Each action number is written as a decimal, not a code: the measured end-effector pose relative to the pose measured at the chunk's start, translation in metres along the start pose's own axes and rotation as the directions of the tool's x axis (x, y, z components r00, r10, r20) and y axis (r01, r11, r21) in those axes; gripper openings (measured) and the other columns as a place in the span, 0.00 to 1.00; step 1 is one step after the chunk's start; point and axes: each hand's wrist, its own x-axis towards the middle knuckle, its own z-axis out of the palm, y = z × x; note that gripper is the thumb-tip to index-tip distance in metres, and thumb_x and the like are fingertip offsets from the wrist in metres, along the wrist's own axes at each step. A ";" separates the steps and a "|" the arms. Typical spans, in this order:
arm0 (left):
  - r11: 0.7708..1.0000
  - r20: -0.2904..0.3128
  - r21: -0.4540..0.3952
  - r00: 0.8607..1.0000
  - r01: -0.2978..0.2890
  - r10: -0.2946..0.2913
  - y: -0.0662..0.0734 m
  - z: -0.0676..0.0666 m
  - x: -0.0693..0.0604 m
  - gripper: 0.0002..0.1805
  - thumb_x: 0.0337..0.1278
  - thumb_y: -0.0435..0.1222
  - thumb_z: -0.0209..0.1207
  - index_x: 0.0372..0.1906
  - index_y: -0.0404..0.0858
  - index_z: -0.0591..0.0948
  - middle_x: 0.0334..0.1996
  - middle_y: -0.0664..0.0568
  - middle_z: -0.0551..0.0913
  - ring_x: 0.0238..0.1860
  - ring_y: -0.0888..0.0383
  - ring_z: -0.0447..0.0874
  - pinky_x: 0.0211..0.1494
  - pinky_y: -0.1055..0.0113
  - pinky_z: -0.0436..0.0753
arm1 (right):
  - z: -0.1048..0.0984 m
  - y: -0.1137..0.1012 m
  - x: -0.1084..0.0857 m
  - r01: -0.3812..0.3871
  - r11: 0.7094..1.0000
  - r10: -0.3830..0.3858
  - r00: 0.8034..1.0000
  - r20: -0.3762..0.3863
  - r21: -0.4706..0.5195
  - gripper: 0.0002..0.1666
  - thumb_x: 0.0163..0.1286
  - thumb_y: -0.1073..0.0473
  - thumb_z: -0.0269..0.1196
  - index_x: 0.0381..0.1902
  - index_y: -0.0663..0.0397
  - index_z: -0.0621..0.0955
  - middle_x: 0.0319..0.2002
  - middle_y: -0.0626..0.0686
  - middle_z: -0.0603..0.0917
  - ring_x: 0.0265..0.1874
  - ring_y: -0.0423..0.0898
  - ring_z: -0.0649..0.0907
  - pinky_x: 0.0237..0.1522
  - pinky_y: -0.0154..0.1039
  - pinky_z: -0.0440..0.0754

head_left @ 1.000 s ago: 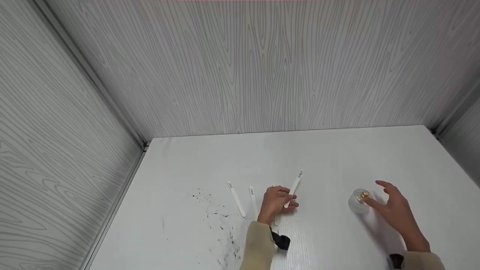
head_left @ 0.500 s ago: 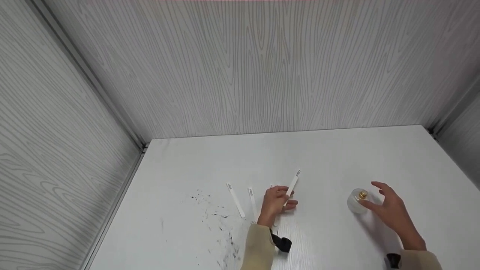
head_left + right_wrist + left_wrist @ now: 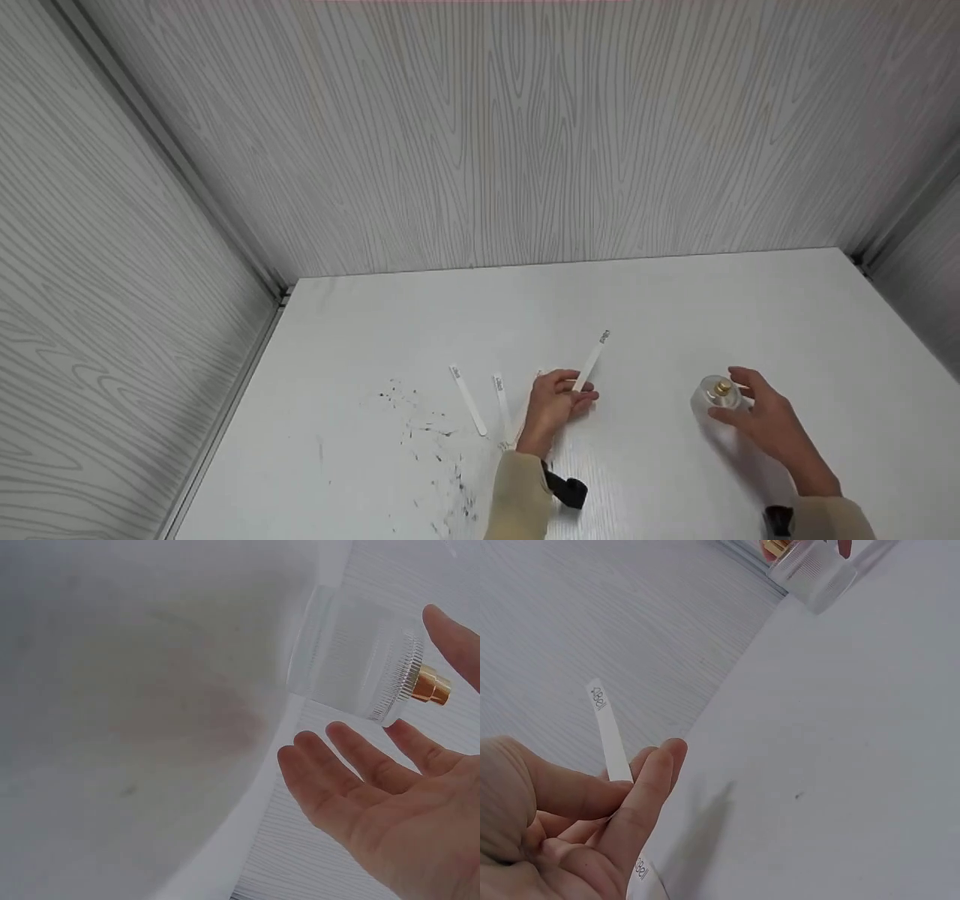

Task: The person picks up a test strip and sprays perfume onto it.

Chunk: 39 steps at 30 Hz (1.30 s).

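Note:
My left hand (image 3: 553,405) pinches a white perfume test strip (image 3: 591,364) between thumb and fingers, its lettered end pointing up and away. In the left wrist view the same strip (image 3: 610,731) rises from the fingertips. On the right, a clear glass perfume bottle (image 3: 705,401) with a gold spray top (image 3: 722,387) stands upright on the table. My right hand (image 3: 776,427) is spread beside it. The right wrist view has the thumb on one side of the bottle (image 3: 356,652) and the fingers on the other; whether the index fingertip touches the glass, I cannot tell.
Two more test strips lie left of my left hand: one strip (image 3: 469,401) farther out, another strip (image 3: 502,401) nearer. A third is mostly hidden by that hand. Dark marks (image 3: 442,457) streak the white table (image 3: 360,322). Wood-grain panels (image 3: 480,135) enclose the back and sides.
My right hand has moved left, its fingers coming closer around the bottle. The test strip in my left hand has risen slightly. The bottle stands where it was.

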 end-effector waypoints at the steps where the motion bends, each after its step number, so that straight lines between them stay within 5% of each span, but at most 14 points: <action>1: 1.000 -0.005 -0.002 1.000 -0.001 0.001 0.000 0.000 0.000 0.19 0.61 0.14 0.52 0.57 0.20 0.75 0.41 0.37 0.87 0.44 0.44 0.90 0.47 0.64 0.88 | 0.000 0.000 0.001 0.005 1.000 -0.005 1.000 0.005 0.001 0.45 0.69 0.59 0.69 0.71 0.77 0.58 0.66 0.82 0.64 0.63 0.77 0.68 0.61 0.71 0.70; 12: 0.999 0.000 -0.036 1.000 0.017 -0.017 -0.001 0.008 -0.003 0.17 0.56 0.14 0.49 0.51 0.23 0.74 0.35 0.36 0.87 0.40 0.41 0.90 0.43 0.62 0.89 | 0.000 0.001 0.007 0.026 0.997 -0.024 0.999 0.036 -0.066 0.45 0.67 0.60 0.70 0.70 0.77 0.60 0.63 0.81 0.69 0.61 0.75 0.72 0.58 0.70 0.72; 21: 1.000 0.070 0.008 0.997 0.011 -0.011 0.002 0.008 -0.003 0.22 0.60 0.17 0.49 0.60 0.18 0.73 0.39 0.36 0.88 0.41 0.43 0.90 0.44 0.63 0.88 | 0.004 -0.006 0.014 -0.027 0.991 0.038 0.996 0.083 -0.130 0.42 0.71 0.54 0.67 0.68 0.76 0.61 0.61 0.82 0.70 0.59 0.77 0.73 0.54 0.67 0.76; 34: 0.999 0.077 0.034 0.996 0.040 -0.042 0.001 0.006 -0.008 0.19 0.62 0.18 0.49 0.58 0.23 0.74 0.38 0.39 0.88 0.41 0.45 0.91 0.46 0.61 0.88 | 0.011 -0.007 0.013 0.048 0.990 -0.045 0.999 0.026 -0.134 0.34 0.70 0.58 0.68 0.62 0.74 0.68 0.52 0.76 0.79 0.51 0.70 0.80 0.47 0.60 0.80; 39: 0.998 0.085 0.033 0.995 0.058 -0.061 0.001 0.006 -0.008 0.17 0.64 0.19 0.49 0.57 0.25 0.73 0.38 0.38 0.88 0.41 0.44 0.90 0.46 0.59 0.88 | 0.009 -0.008 0.012 -0.001 0.995 0.003 1.000 0.019 -0.102 0.36 0.72 0.54 0.66 0.64 0.74 0.66 0.54 0.76 0.78 0.53 0.69 0.79 0.46 0.57 0.80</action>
